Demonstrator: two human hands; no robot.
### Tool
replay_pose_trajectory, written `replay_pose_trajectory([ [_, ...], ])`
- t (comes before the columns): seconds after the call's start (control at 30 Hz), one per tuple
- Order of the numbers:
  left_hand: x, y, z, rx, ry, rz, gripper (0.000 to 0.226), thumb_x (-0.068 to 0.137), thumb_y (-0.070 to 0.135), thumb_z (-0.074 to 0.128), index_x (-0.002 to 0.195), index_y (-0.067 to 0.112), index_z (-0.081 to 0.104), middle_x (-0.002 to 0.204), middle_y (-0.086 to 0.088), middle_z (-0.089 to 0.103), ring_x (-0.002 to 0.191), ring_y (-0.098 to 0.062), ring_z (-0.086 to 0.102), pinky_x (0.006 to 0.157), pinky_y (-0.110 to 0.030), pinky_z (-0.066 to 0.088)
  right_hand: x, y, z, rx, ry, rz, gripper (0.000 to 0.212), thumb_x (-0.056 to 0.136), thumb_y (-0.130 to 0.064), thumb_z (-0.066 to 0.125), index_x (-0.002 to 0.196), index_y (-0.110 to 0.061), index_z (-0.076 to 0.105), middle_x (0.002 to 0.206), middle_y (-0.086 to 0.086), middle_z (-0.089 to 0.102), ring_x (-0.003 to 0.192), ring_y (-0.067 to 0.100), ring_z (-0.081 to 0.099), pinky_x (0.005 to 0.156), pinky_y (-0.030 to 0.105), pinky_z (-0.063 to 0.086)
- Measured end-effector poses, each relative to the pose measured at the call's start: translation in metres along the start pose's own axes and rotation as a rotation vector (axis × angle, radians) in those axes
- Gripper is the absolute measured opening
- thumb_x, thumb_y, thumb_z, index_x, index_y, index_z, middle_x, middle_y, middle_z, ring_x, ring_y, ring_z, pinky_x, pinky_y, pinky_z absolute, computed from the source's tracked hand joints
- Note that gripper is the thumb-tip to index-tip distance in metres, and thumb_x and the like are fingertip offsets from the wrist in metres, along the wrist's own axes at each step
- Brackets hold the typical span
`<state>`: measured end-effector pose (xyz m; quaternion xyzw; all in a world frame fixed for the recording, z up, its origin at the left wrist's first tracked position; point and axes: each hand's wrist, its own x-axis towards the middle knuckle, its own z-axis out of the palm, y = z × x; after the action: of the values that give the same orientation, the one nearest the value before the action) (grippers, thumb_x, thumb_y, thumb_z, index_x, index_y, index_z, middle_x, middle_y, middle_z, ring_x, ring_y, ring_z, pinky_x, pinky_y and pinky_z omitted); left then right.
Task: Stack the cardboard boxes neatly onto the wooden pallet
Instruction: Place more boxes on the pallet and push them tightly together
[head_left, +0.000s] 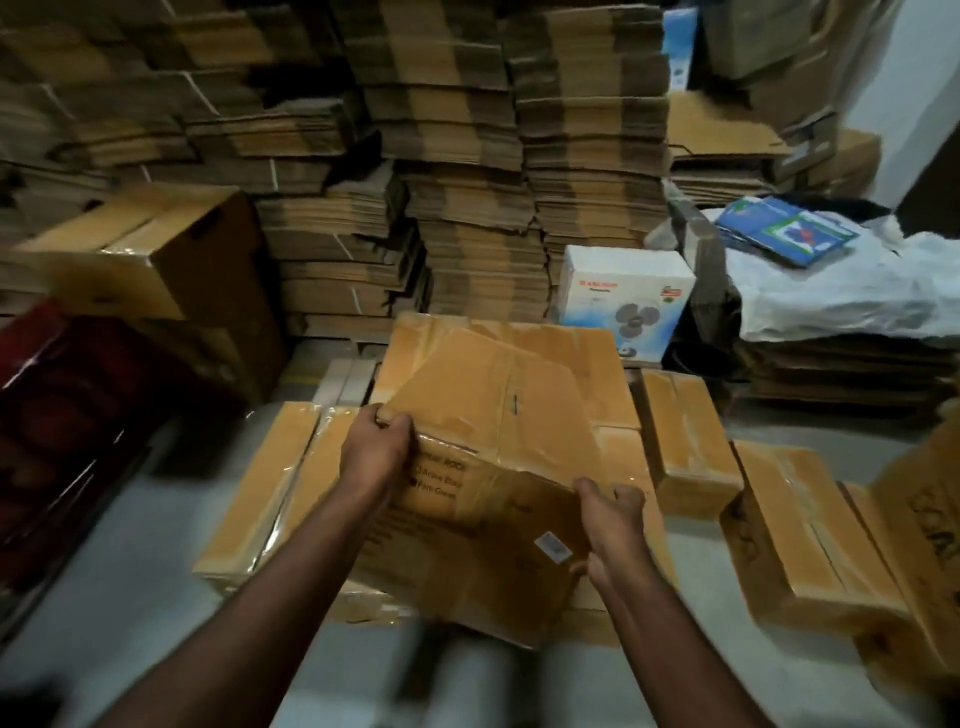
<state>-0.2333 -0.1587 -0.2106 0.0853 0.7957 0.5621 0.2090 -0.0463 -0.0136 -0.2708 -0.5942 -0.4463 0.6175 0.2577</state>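
Note:
A taped brown cardboard box is tilted in front of me, above other flat boxes. My left hand grips its upper left corner, fingers curled over the edge. My right hand holds its right side lower down, thumb on the near face. Beneath it lie a long box at the left and another box behind. Pale wooden slats, perhaps the pallet, show between them.
More taped boxes lie on the floor to the right. Tall stacks of flattened cartons fill the back. A white fan box stands behind, a large brown box at left, a dark red object at far left.

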Motion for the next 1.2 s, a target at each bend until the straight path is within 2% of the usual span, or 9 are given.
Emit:
replay_pose_trajectory([
  [0.13,0.045,-0.024,-0.064,-0.03,0.061,-0.041,0.01,0.093,0.031,0.056,0.103,0.031,0.057,0.097,-0.003,0.067,0.091,-0.028,0.066,0.082,-0.055,0.059,-0.013,0.006,0.075,-0.071,-0.066,0.016,0.063,0.088,-0.033,0.066,0.139,-0.022,0.031,0.124,0.011,0.054,0.106,0.037,0.061,0.082,0.054,0.055],
  [0.27,0.106,-0.047,-0.136,-0.084,0.067,-0.082,0.023,0.088,0.038,0.056,0.109,0.028,0.06,0.101,-0.005,0.069,0.093,-0.03,0.067,0.083,-0.056,0.059,-0.02,0.007,0.171,-0.145,-0.081,-0.01,0.046,0.088,-0.03,0.065,0.121,-0.021,0.034,0.11,0.011,0.056,0.097,0.035,0.062,0.074,0.049,0.057],
  [0.37,0.161,-0.059,-0.195,-0.095,0.071,-0.103,0.032,0.077,0.044,0.056,0.104,0.028,0.058,0.105,-0.006,0.07,0.098,-0.032,0.067,0.09,-0.055,0.056,-0.03,0.009,0.257,-0.164,-0.085,-0.035,0.054,0.079,-0.033,0.066,0.123,-0.01,0.043,0.11,0.015,0.061,0.093,0.036,0.064,0.069,0.045,0.057],
  [0.47,0.216,-0.067,-0.247,-0.095,0.092,-0.092,0.007,0.094,0.031,0.058,0.1,0.03,0.055,0.105,-0.005,0.067,0.1,-0.033,0.066,0.093,-0.055,0.055,-0.034,0.01,0.337,-0.14,-0.1,-0.043,0.047,0.083,-0.026,0.066,0.123,-0.01,0.047,0.107,0.013,0.063,0.092,0.032,0.065,0.072,0.043,0.059],
  [0.57,0.268,-0.068,-0.282,-0.059,0.087,-0.088,0.011,0.1,0.025,0.055,0.11,0.03,0.054,0.104,-0.005,0.064,0.104,-0.032,0.064,0.096,-0.053,0.053,-0.033,0.006,0.398,-0.109,-0.113,-0.026,0.044,0.088,-0.023,0.065,0.122,-0.017,0.039,0.111,0.009,0.058,0.098,0.029,0.062,0.084,0.052,0.058],
  [0.67,0.316,-0.063,-0.297,-0.026,0.095,-0.088,0.033,0.1,0.028,0.054,0.133,0.023,0.055,0.109,-0.003,0.062,0.106,-0.029,0.062,0.098,-0.051,0.052,-0.024,-0.004,0.447,-0.096,-0.096,-0.028,0.045,0.089,-0.023,0.066,0.124,-0.019,0.038,0.11,0.008,0.057,0.099,0.028,0.062,0.086,0.051,0.058],
  [0.77,0.362,-0.064,-0.305,-0.011,0.128,-0.113,0.036,0.099,0.03,0.054,0.134,0.022,0.055,0.11,-0.002,0.063,0.104,-0.028,0.062,0.097,-0.051,0.052,-0.002,-0.015,0.489,-0.107,-0.085,-0.072,0.046,0.084,-0.022,0.068,0.123,-0.014,0.045,0.107,0.009,0.063,0.095,0.027,0.065,0.081,0.045,0.06],
  [1.0,0.449,-0.067,-0.308,-0.005,0.205,-0.152,0.047,0.097,0.043,0.056,0.141,0.026,0.049,0.124,-0.006,0.062,0.111,-0.029,0.06,0.099,-0.054,0.051,0.054,-0.038,0.566,-0.152,-0.127,-0.125,0.041,0.085,-0.025,0.068,0.116,-0.024,0.041,0.11,0.007,0.06,0.095,0.025,0.063,0.081,0.043,0.059],
  [1.2,0.53,-0.067,-0.3,0.025,0.246,-0.15,0.051,0.095,0.047,0.059,0.141,0.027,0.049,0.126,-0.004,0.061,0.113,-0.029,0.059,0.099,-0.054,0.051,0.106,-0.05,0.626,-0.155,-0.151,-0.12,0.038,0.086,-0.023,0.067,0.112,-0.024,0.04,0.109,0.007,0.06,0.095,0.024,0.063,0.083,0.049,0.059],
])
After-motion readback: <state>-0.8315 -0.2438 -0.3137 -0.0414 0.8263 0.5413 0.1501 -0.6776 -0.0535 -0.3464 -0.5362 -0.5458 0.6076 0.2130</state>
